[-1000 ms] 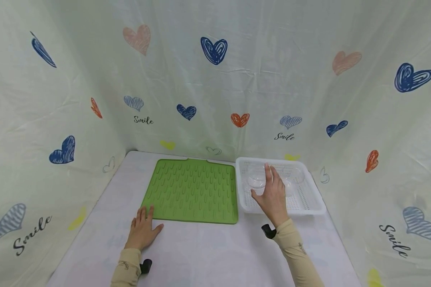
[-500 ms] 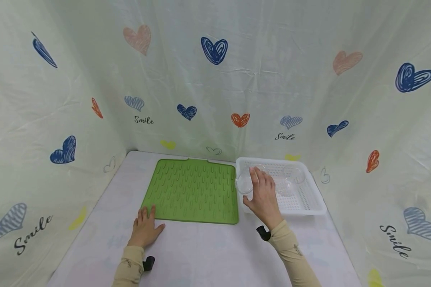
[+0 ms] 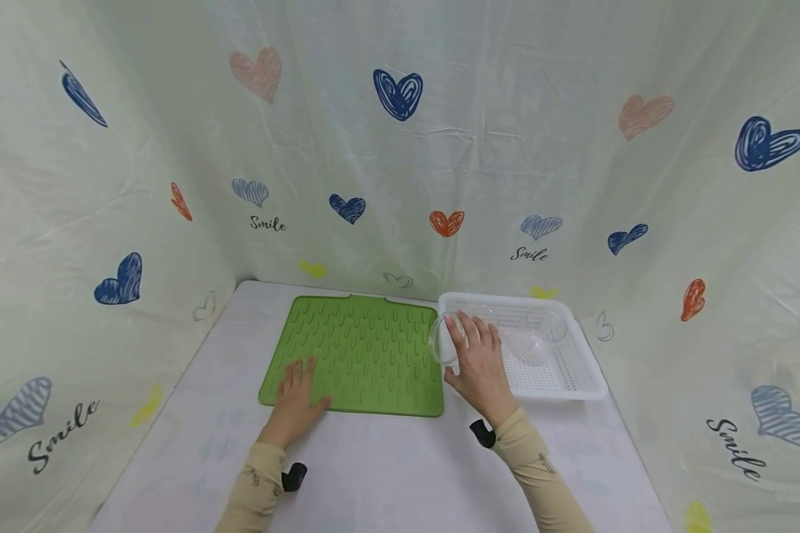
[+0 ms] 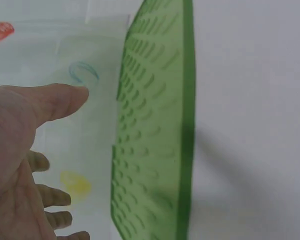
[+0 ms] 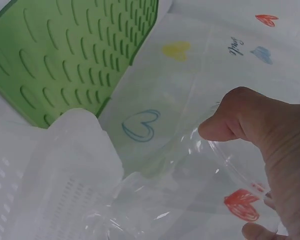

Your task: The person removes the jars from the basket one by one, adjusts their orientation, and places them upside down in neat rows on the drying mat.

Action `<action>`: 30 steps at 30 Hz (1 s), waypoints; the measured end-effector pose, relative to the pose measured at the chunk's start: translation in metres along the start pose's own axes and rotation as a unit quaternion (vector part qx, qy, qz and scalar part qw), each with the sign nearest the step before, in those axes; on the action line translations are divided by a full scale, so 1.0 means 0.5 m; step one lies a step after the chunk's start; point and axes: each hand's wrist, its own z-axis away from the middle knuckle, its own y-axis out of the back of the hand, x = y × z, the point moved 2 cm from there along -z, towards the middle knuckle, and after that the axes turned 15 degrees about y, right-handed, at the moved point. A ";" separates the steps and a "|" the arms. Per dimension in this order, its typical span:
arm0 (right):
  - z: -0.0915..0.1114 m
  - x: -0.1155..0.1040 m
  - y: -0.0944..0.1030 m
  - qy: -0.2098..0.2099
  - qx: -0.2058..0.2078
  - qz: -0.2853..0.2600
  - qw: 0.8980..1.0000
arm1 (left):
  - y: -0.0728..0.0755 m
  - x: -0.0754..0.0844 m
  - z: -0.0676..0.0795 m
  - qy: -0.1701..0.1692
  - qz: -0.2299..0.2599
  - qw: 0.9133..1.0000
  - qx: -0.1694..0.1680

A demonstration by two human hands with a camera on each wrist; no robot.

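Note:
A clear, round-rimmed bowl (image 3: 442,339) tilts at the basket's left rim, partly hidden by my right hand (image 3: 478,370). My right thumb (image 5: 225,120) is at the bowl's edge, and the fingers lie on its other side. Bright highlights run along the see-through wall of the bowl (image 5: 175,195) in the right wrist view. My left hand (image 3: 295,403), fingers spread, overlaps the near left part of a green ridged mat (image 3: 360,352). In the left wrist view, the left hand (image 4: 15,140) shows an extended thumb and loosely bent fingers, with nothing in its grasp.
The white perforated basket (image 3: 576,381) stands just right of the mat, its near left corner (image 5: 80,130) large in the right wrist view. More clear, round-edged pieces (image 3: 545,326) lie inside it. A heart-printed curtain (image 3: 400,170) encloses the white table (image 3: 387,474) at the back and sides.
My right hand has moved left from over the basket, bringing the clear bowl to the basket's left rim. My left hand has shifted right and forward onto the mat.

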 end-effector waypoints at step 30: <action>-0.021 -0.091 -0.007 0.078 -0.046 0.036 0.995 | -0.035 0.298 -0.019 -0.153 0.106 0.978 -0.096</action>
